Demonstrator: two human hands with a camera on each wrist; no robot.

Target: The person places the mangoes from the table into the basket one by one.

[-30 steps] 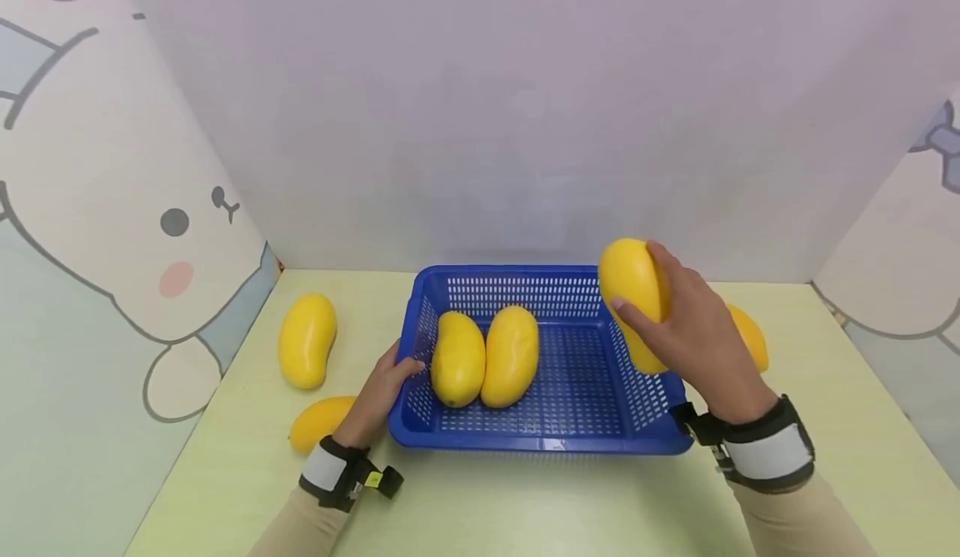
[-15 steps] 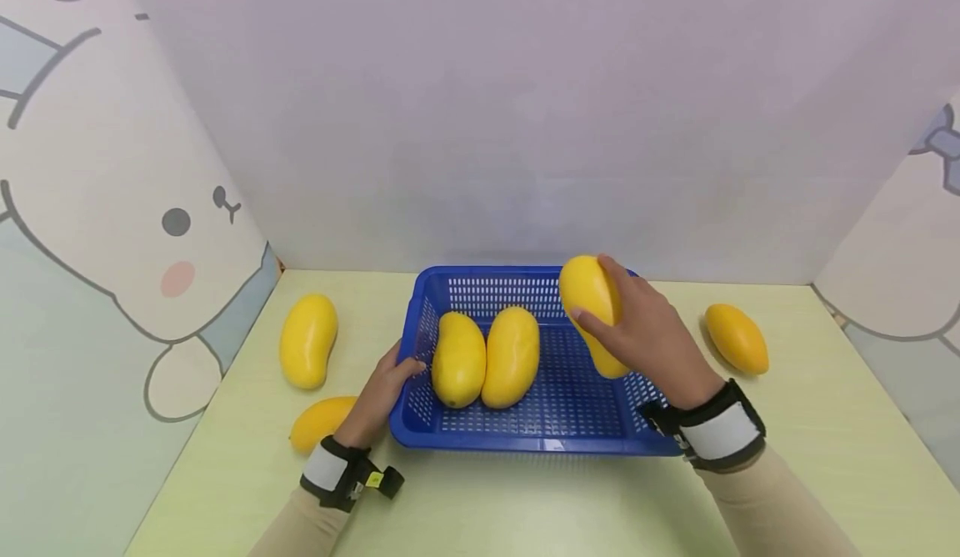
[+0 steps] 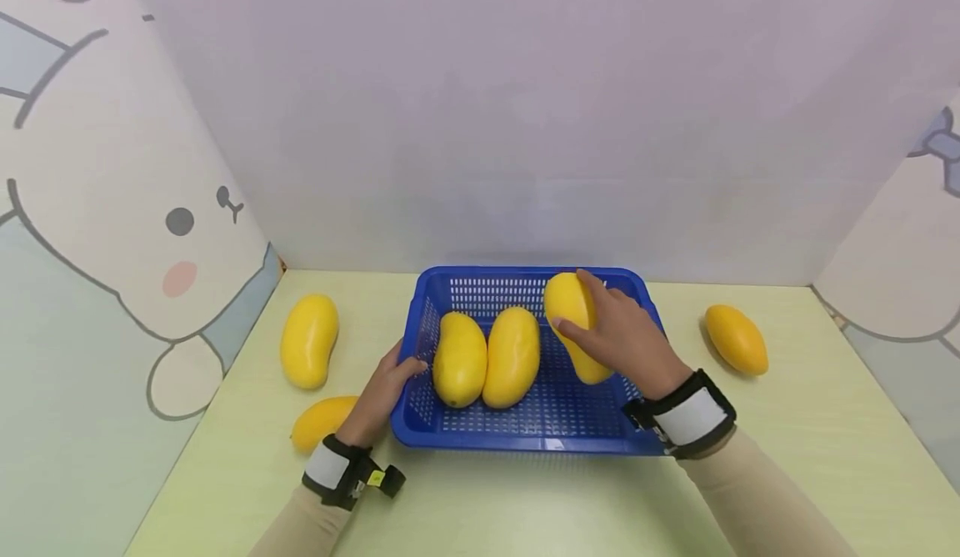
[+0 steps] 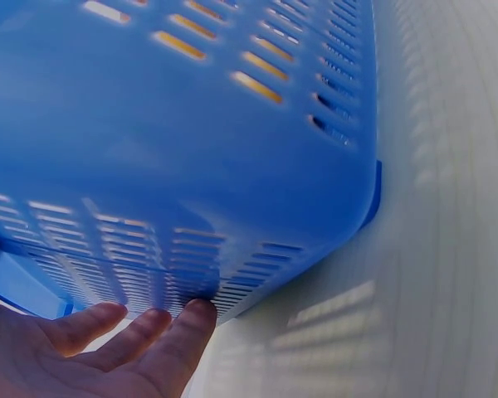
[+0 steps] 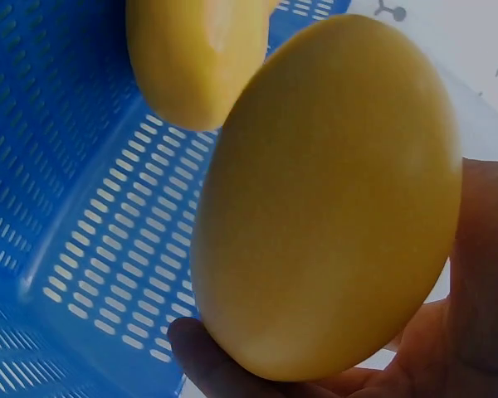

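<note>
Inside the blue basket [image 3: 525, 424], toward three o'clock, we see the right hand [image 3: 622, 340] curled around a yellow mango [image 3: 570, 311], held above the floor beside two mangoes [image 3: 486, 358] lying at nine o'clock. The left hand [image 3: 382, 394] rests against the basket's nine o'clock wall, fingers [image 4: 149, 332] straight.

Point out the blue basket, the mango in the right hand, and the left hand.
blue basket [image 3: 525, 443], head view, near rim
held mango [image 3: 566, 307], head view, upper bare skin
left hand [image 3: 378, 398], head view, back of hand
</note>
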